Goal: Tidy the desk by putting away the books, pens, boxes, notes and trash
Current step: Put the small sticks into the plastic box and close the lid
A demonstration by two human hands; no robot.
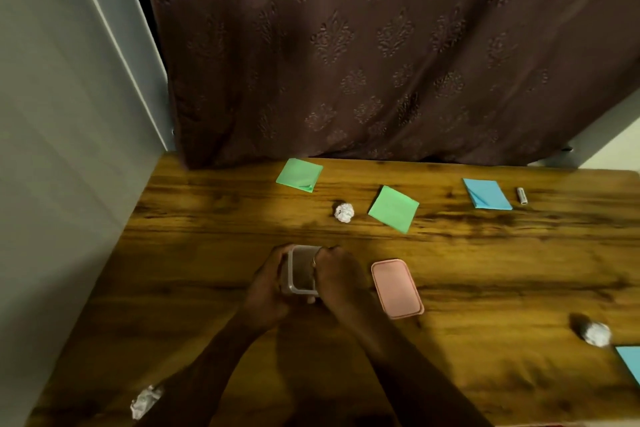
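Both hands, left hand (268, 282) and right hand (334, 274), hold the clear box (302, 270) in a closed grip on the desk (485, 270), likely readying it for its pink lid (397, 288) beside it.

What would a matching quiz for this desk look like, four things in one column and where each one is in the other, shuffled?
Things:
1. clear box
2. pink lid
3. silver tube
4. green notes

Places:
A. beside the blue note, far right
B. two of them, on the far side near the curtain
C. gripped by the left hand and right hand
D. flat on the desk, just right of the hands

Pairs: 1-C, 2-D, 3-A, 4-B
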